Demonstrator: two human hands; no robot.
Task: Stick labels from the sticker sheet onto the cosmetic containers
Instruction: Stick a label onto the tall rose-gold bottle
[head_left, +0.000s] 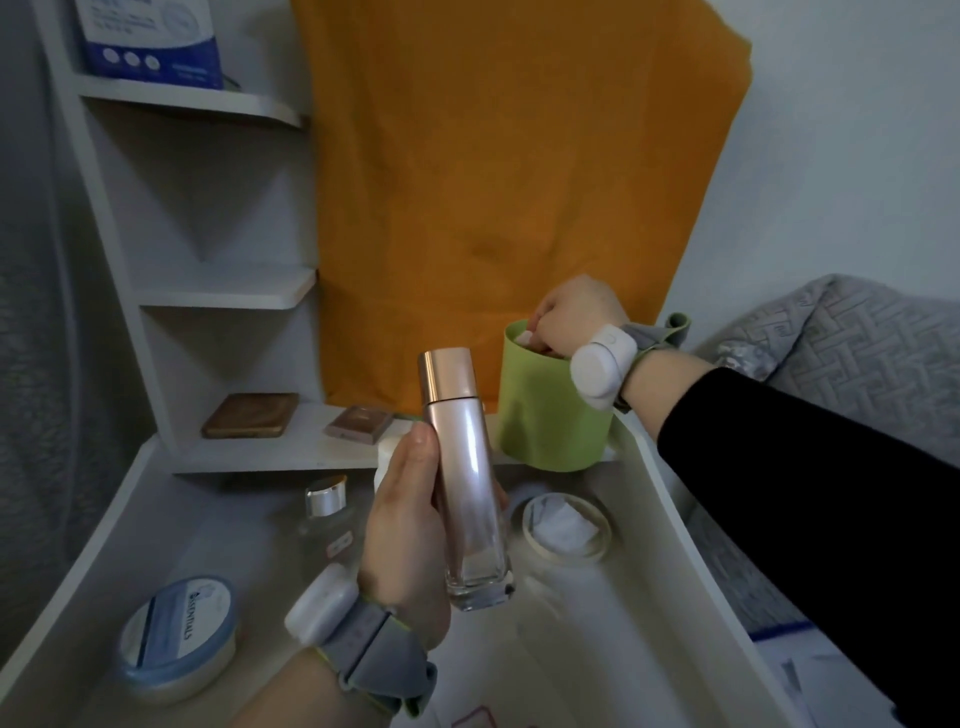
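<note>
My left hand (410, 525) grips a tall pink bottle (465, 483) with a rose-gold cap, held upright above the white table (597, 623). My right hand (571, 317) reaches into the top of a green cup (550, 415) at the back, fingers curled around something small and pale inside; what it is I cannot tell. A clear bottle with a silver cap (327, 514) lies on the table behind my left hand, bearing a small label. A corner of a white sheet with red outlines (478, 719) shows at the bottom edge.
A round blue-lidded tin (176, 634) sits front left. A roll of tape (566, 525) lies right of the bottle. Two flat compacts (249, 414) (359, 423) rest on the low shelf. An orange cloth (509, 197) hangs behind. Grey bedding (841, 332) lies right.
</note>
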